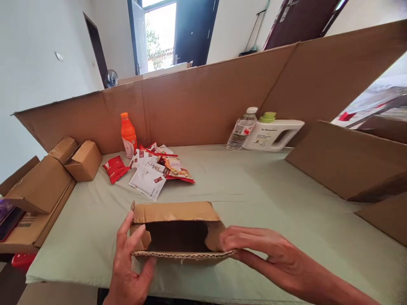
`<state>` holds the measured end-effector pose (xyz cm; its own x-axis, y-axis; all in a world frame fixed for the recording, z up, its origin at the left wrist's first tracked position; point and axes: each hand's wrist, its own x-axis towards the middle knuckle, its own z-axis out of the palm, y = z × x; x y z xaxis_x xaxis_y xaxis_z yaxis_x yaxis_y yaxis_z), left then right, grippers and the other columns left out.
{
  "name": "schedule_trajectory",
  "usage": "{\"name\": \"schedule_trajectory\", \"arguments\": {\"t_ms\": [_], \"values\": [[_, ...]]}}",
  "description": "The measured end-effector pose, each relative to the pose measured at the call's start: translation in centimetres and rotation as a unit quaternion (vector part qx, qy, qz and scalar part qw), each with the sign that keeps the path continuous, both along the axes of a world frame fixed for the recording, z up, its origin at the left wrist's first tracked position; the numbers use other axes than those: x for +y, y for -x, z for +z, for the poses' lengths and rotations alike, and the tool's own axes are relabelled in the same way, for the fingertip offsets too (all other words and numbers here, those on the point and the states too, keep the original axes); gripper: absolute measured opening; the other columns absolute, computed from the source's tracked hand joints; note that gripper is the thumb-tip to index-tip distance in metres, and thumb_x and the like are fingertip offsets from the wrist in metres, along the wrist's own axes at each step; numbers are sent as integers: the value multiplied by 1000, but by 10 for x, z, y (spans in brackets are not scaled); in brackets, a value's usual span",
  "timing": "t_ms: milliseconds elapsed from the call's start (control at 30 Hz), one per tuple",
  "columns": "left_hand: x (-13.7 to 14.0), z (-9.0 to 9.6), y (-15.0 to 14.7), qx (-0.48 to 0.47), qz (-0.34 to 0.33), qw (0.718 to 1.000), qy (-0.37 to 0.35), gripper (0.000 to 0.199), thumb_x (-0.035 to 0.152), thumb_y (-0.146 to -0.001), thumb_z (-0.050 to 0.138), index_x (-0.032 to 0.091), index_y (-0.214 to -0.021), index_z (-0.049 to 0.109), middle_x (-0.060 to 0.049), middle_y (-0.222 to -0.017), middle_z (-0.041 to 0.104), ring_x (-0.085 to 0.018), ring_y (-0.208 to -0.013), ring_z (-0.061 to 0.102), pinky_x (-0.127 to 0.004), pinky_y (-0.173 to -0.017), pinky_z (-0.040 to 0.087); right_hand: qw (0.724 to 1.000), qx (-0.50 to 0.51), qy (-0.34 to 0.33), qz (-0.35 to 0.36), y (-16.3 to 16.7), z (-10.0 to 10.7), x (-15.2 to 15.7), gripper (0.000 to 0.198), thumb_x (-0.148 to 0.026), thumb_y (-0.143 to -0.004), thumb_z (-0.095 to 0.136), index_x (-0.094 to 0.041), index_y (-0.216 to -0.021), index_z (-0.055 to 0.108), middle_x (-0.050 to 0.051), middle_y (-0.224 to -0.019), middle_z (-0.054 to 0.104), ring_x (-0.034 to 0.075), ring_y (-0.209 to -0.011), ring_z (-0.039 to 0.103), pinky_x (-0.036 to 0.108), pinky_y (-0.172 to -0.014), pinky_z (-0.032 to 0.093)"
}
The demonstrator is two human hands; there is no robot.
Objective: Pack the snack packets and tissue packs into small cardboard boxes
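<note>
A small cardboard box sits near the table's front edge with its top open and its inside dark. My left hand grips the box's left end, fingers over the side and thumb against the front. At the right front corner, my right hand pinches the edge of the box, its thumb below and fingers above. Beyond the box lies a pile of packets: a white sachet, a red packet and a red-edged food packet, among others.
An orange bottle stands behind the packets. Farther right are a clear water bottle and a white jug with a green cap. Cardboard boxes stack at left. A tall cardboard wall runs behind; cardboard panels stand right.
</note>
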<state>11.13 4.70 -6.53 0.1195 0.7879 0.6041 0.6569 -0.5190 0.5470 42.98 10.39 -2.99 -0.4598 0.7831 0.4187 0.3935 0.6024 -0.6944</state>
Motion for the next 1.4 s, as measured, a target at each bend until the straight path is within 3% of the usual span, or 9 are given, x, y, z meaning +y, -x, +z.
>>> {"name": "schedule_trajectory", "arguments": {"t_ms": [100, 333, 533, 633, 767, 900, 1000, 1233, 1400], "values": [[-7, 3, 5, 2, 37, 999, -23, 32, 13, -96, 58, 27, -124, 63, -11, -161, 43, -27, -146, 49, -45, -111, 52, 992, -15, 45, 115, 3, -2, 0, 25, -43, -101, 56, -31, -97, 78, 8, -89, 78, 23, -84, 76, 34, -73, 64], [-6, 3, 8, 11, -2, 998, -54, 29, 0, -89, 53, 25, -100, 63, -9, -157, 47, -29, -149, 42, -52, -112, 49, 982, -106, 118, 98, -7, 14, 0, 39, -50, -106, 44, -39, -127, 74, 5, -133, 72, 28, -123, 68, 47, -101, 61], [-2, 6, 9, 50, -34, 997, -58, 29, -2, -85, 51, 24, -92, 61, -10, -150, 56, -30, -148, 43, -51, -107, 52, 968, -228, -44, 92, 34, 22, 33, 34, -37, -97, 60, -31, -129, 73, 2, -157, 52, 35, -147, 45, 61, -119, 42], [-4, 11, 10, 64, -46, 995, -54, 36, -6, -77, 48, 24, -92, 60, -9, -148, 59, -30, -149, 43, -50, -106, 54, 964, -235, -115, 38, 45, 5, 59, 43, -29, -91, 65, -26, -134, 68, 9, -152, 57, 38, -142, 49, 62, -115, 42], [1, 31, 26, 135, -101, 985, -25, 50, -7, -70, 45, 24, -103, 65, -10, -147, 61, -31, -151, 42, -54, -112, 50, 958, -264, -111, 24, 51, -17, 81, 56, -20, -83, 70, -25, -139, 62, 13, -141, 65, 37, -122, 64, 57, -100, 52], [19, 56, 52, 98, -213, 970, 64, 54, -5, -87, 40, 29, -119, 67, -5, -146, 64, -25, -148, 47, -47, -114, 51, 948, -281, -147, 14, 54, -22, 78, 53, -12, -85, 64, -22, -137, 60, 14, -139, 66, 32, -121, 64, 51, -97, 52], [40, 71, 49, 36, -225, 969, 98, 48, -2, -95, 39, 29, -118, 68, -3, -138, 69, -22, -141, 55, -42, -113, 51, 938, -301, -172, -3, 57, -21, 72, 54, -10, -84, 66, -18, -136, 58, 16, -139, 65, 32, -121, 64, 50, -97, 52], [90, 87, 12, 226, -284, 909, 203, 20, 17, -89, 68, 23, -105, 77, -3, -115, 80, -27, -131, 63, -42, -111, 48, 930, -319, -183, -10, 61, -20, 66, 66, -15, -77, 77, -16, -139, 54, 17, -141, 63, 33, -123, 62, 49, -98, 51], [88, 86, 7, 396, -262, 873, 113, 16, 30, -80, 81, 19, -71, 74, -4, -72, 73, -30, -102, 68, -46, -100, 49, 932, -313, -180, -13, 66, -19, 64, 61, -13, -78, 74, -19, -136, 55, 16, -140, 64, 32, -122, 62, 48, -97, 51]]}}
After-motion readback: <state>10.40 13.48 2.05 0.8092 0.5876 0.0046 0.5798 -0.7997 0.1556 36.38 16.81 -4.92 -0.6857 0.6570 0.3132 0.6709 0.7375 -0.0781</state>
